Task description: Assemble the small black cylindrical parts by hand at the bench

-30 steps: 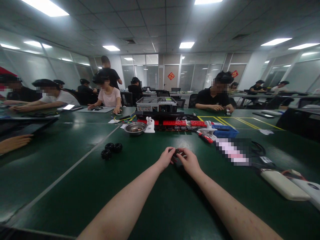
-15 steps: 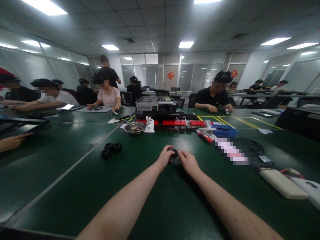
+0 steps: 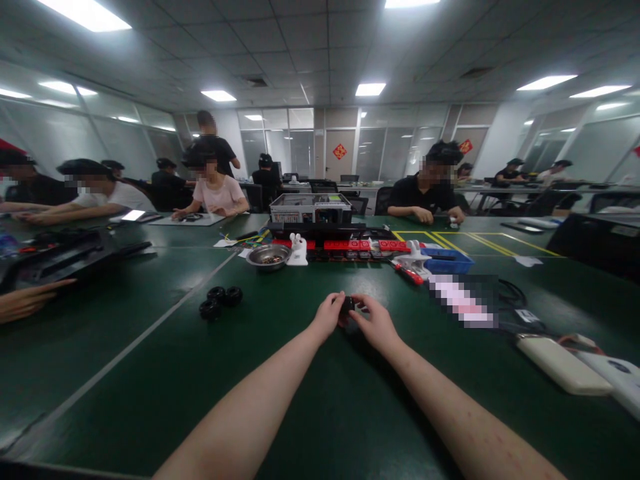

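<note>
Three black wheels (image 3: 219,302) on table (image 3: 280,373), left of the left hand's (image 3: 329,318) fingers, which pinch a small black part (image 3: 347,305). Right hand's (image 3: 377,323) fingers at its right side; grip unclear. Blue tray (image 3: 453,267) beyond them, rightward.

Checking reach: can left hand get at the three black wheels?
Likely yes: only green tabletop separates the left hand from the black wheels, though that hand holds a small black part.
</note>
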